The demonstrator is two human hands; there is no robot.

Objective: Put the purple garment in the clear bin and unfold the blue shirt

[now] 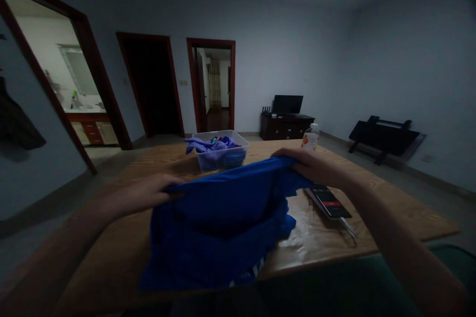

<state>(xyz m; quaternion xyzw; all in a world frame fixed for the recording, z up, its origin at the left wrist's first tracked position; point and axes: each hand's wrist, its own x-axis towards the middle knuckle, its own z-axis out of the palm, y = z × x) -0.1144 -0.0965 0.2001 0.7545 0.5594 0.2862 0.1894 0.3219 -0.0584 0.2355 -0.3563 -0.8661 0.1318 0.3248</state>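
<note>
Cloth [223, 223], blue and soft, held up by its top edge above the near side of the counter [390, 208], left hand [148, 193] and right hand [312, 166] each with grip pinched on a corner. Probably light, limp and sagging, so best taken at edges. Beyond: tub [221, 151], bottle [311, 137], phone [329, 201].
</note>
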